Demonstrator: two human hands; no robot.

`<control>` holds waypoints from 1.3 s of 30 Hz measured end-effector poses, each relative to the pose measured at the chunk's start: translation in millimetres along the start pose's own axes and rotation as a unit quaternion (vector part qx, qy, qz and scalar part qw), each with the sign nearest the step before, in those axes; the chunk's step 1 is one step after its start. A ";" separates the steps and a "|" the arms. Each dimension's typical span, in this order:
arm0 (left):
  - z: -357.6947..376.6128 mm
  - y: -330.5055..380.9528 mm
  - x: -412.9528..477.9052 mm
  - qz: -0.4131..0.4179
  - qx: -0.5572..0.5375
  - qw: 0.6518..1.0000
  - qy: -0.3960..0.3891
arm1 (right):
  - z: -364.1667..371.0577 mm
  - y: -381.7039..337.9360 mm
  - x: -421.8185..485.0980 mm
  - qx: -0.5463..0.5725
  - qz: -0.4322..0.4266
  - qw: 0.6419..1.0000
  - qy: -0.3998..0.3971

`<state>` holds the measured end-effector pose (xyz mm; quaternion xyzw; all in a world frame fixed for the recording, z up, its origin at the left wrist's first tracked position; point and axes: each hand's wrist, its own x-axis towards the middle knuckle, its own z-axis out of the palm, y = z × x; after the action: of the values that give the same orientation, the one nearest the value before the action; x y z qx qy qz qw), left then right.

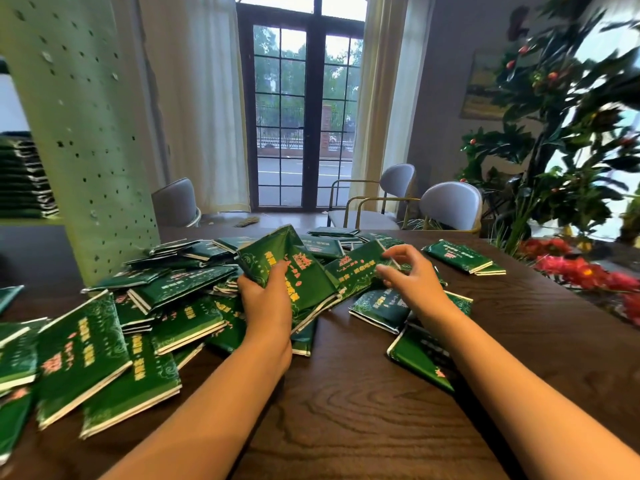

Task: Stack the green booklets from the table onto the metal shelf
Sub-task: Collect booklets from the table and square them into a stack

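While the left hand (266, 296) grips a raised booklet (277, 251) and fingers (401, 252) of the right hand (414, 277) pinch the next booklet (356, 271) beside it, square their edges together (spines matching) before carrying them from the counter (363, 393) to the shelf (79, 133) far left.

Open tabletop (346, 410) near right; scattered booklets (104, 358) crowd left, perforated panel (86, 133) behind.

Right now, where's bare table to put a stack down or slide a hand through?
The table is bare between the two forearms, at the near edge. A wider bare strip runs right of the right forearm up to the red flowers. Crowded: loose green booklets cover the left half and centre, where the left hand grips a bundle.
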<state>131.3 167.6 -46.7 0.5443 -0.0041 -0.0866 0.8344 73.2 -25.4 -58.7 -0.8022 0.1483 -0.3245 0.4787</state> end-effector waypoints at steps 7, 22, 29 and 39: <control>-1.2 -2.6 1.7 -0.007 -0.002 1.000 -0.014 | -5.9 -11.5 -0.1 0.090 0.093 0.990 -0.049; -1.4 -4.3 2.8 -0.001 0.001 1.000 -0.030 | -1.4 -29.0 -17.8 -0.028 0.083 0.939 -0.332; -1.3 -3.2 1.8 0.010 -0.003 0.999 -0.035 | -4.1 -38.5 -15.3 0.095 0.071 0.976 -0.180; -1.0 0.8 -1.3 -0.010 -0.018 0.998 -0.058 | -3.5 -50.3 -10.0 0.381 0.052 0.923 0.001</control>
<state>130.3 169.0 -46.2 0.5235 -0.0459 -0.1263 0.8413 59.8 2.7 -17.8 -0.5500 0.0555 -0.3322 0.7642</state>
